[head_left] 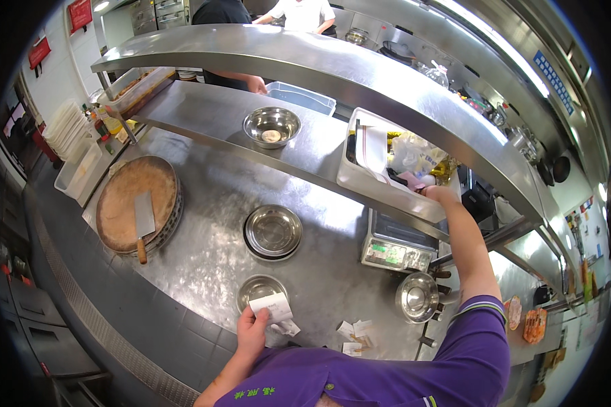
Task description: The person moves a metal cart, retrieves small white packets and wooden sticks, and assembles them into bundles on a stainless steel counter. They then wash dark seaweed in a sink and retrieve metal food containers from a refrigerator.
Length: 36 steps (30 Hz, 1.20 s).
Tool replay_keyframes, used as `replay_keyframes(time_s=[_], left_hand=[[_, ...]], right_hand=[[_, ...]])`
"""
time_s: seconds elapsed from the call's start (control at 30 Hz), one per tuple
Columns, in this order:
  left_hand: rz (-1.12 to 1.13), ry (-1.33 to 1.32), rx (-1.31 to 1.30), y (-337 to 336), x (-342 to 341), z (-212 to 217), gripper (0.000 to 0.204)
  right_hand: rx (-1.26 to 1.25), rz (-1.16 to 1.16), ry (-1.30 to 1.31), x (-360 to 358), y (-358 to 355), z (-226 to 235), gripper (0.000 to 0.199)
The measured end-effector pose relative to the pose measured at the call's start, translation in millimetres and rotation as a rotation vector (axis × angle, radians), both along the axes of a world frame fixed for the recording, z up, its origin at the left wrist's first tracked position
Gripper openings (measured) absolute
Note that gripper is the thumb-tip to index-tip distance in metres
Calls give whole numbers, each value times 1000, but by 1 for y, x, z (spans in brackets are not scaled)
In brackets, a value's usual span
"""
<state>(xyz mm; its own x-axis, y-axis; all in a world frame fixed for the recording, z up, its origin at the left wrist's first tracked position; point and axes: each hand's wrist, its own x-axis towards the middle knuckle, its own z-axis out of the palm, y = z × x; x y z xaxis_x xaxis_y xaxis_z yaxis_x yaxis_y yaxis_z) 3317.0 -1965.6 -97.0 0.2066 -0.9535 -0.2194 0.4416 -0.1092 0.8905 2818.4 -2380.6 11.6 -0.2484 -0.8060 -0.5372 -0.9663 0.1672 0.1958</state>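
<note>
My left hand (251, 332) is closed on a white paper slip (271, 307), which it holds over a small steel bowl (261, 283). Below the slip lies a crumpled piece of white paper (286, 328). My right arm stretches up to the shelf, where my right hand (438, 194) reaches into the near right corner of a white plastic bin (373, 188). Its fingers look curled beside a pink item (428, 180); what they grip is too small to make out. Clear plastic bags (414, 152), yellow packets and a white board (371, 146) fill the bin.
A cleaver (144, 214) rests on a round chopping board (119, 203) at left. Steel bowls (273, 229) stand mid-table, another (417, 297) at right near a digital scale (394, 252). Paper scraps (355, 332) lie close by. One steel bowl (271, 127) sits on the shelf. Two people stand beyond.
</note>
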Motion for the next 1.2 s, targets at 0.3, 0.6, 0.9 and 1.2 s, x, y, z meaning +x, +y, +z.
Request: replay_keyframes(time_s=[0.3, 0.6, 0.9, 1.2], left_hand=[[-27, -39, -32, 6, 0, 3, 25], [-133, -139, -63, 10, -17, 20, 26], [-167, -261, -24, 44, -37, 33, 23], [-536, -601, 45, 80, -57, 36, 18]], right_hand=[[-156, 146, -146, 18, 41, 54, 52], [-520, 140, -324, 12, 103, 116, 46], [-114, -123, -959, 103, 291, 2, 34], [-19, -302, -1155, 201, 387, -277, 45]])
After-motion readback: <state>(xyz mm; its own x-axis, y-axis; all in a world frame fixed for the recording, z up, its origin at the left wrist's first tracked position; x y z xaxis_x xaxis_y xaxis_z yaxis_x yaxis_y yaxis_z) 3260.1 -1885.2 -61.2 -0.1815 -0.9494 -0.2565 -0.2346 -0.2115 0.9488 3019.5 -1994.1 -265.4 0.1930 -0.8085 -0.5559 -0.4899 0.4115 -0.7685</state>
